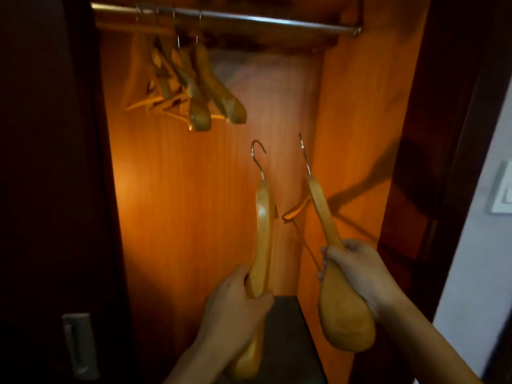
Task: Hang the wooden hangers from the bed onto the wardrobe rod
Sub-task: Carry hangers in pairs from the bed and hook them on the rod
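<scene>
1. Head view: one wooden hanger [263,231] is gripped near its lower end by the left hand [235,303], with the fingers curled round it and the hook pointing upward.
2. A second hanger [343,322] is gripped in the same way by the right hand [360,273], its hook tilted leftward.
3. Both are held well below the wardrobe rod [249,19].
4. On the left part of the rod, perhaps four hung hangers [194,87] are seen; this cluster is blurred.

Left hanger [263,231] in left hand [235,300], right hanger [320,206] in right hand [363,270], below wardrobe rod [249,19].
</scene>
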